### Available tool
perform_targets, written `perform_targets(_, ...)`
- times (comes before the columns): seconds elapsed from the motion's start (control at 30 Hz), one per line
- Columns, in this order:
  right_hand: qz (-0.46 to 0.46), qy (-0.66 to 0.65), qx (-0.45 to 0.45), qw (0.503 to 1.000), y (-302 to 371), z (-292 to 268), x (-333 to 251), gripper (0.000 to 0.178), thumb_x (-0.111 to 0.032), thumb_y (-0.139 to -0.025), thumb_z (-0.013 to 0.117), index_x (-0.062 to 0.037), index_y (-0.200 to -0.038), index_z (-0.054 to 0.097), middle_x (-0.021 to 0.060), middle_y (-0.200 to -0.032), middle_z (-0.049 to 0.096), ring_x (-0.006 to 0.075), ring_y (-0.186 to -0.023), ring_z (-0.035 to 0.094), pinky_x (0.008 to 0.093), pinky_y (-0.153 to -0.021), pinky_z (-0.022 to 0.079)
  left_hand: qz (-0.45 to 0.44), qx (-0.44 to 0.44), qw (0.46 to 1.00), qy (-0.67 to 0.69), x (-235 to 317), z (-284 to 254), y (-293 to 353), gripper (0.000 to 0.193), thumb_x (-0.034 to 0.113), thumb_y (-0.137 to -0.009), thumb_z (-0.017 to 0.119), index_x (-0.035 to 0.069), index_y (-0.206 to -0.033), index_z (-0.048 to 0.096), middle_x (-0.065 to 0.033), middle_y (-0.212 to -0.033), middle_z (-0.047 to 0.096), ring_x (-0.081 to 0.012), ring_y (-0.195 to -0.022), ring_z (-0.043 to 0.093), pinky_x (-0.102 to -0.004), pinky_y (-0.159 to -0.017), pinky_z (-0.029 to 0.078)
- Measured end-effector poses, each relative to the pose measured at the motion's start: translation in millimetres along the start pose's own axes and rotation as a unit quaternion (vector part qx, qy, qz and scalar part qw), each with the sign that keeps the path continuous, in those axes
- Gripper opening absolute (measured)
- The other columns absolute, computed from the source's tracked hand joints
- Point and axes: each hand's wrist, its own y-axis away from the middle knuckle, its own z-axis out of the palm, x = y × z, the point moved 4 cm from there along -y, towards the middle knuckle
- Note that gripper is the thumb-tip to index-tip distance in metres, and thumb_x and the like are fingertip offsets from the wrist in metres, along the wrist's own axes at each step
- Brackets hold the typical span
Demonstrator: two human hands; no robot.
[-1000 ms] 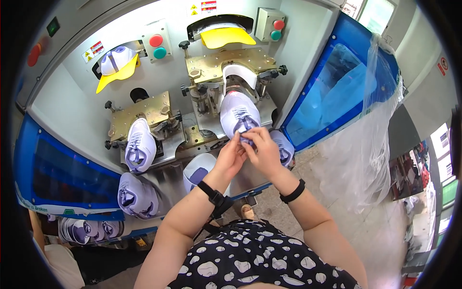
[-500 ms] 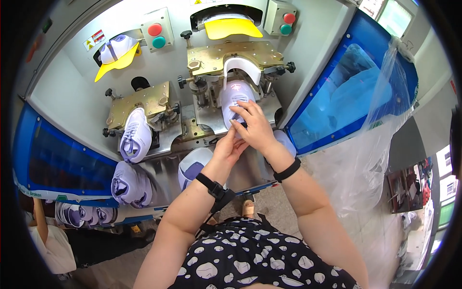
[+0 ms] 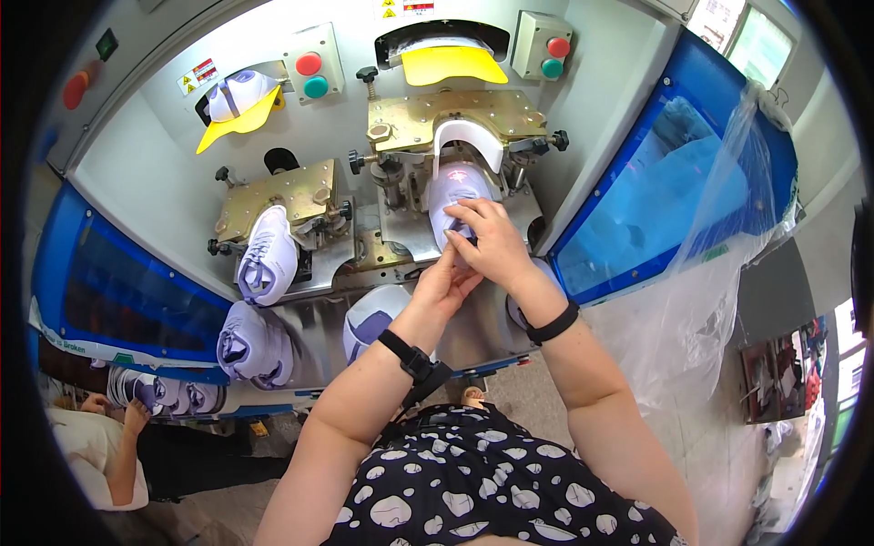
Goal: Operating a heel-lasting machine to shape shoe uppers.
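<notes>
Lilac lace-up shoe (image 3: 448, 182) sits toe-far on the right-hand press, below a white curved pad (image 3: 473, 137) and a brass-coloured metal plate (image 3: 410, 118). Right hand (image 3: 496, 244) bends over the laces, fingertips on the upper; left hand (image 3: 442, 286) sits at the near, heel end, fingers gathered upward. Can't tell what either pinches; the hands hide the opening. Step looks like adjusting laces or collar; next move seems to call for light fingertip work, shoe kept straight.
</notes>
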Motion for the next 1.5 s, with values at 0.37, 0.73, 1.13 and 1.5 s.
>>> perform_targets(0.37,0.006,0.005,-0.040,0.999,-12.4,5.6,5.0,0.031,-0.031,-0.080,0.066,-0.0132,-0.106,0.065,0.0118,-0.118,0.058,0.0333,-0.114,0.051,0.0428,-0.096,0.043,-0.024,0.023,0.998,-0.058,-0.2,-3.2,1.4,0.042,0.048,-0.090,0.056,0.013,-0.112,0.056,-0.0037,-0.097,0.062,-0.0161,-0.091,0.062,-0.0325,-0.081,0.054)
perform_targets(0.73,0.011,0.016,-0.034,0.999,-12.1,20.7,15.5,0.032,-0.027,-0.084,0.061,-0.0121,-0.112,0.063,0.0109,-0.131,0.053,0.0326,-0.126,0.045,0.0420,-0.102,0.039,-0.007,0.024,0.998,-0.061,-6.8,-9.3,-3.9,0.049,0.051,-0.085,0.062,0.010,-0.110,0.057,-0.0062,-0.097,0.061,-0.0208,-0.090,0.064,-0.0316,-0.077,0.055)
perform_targets(1.13,0.021,0.013,-0.080,0.996,-11.8,20.5,22.5,0.032,-0.026,-0.086,0.060,-0.0157,-0.115,0.064,0.0059,-0.135,0.051,0.0263,-0.129,0.042,0.0391,-0.103,0.039,-0.016,0.022,0.984,-0.174,-4.0,-15.2,7.9,0.060,0.065,-0.083,0.056,0.011,-0.110,0.055,-0.0032,-0.102,0.063,-0.0209,-0.086,0.068,-0.0281,-0.065,0.050)
perform_targets(1.5,-0.004,0.052,-0.074,0.996,-7.9,25.2,23.1,0.032,-0.023,-0.088,0.058,-0.0128,-0.117,0.063,0.0090,-0.134,0.051,0.0287,-0.126,0.045,0.0371,-0.105,0.037,0.016,0.031,0.930,-0.365,1.4,-55.1,24.1,0.056,0.057,-0.084,0.061,0.006,-0.107,0.057,-0.0074,-0.103,0.064,-0.0251,-0.094,0.064,-0.0350,-0.078,0.047)
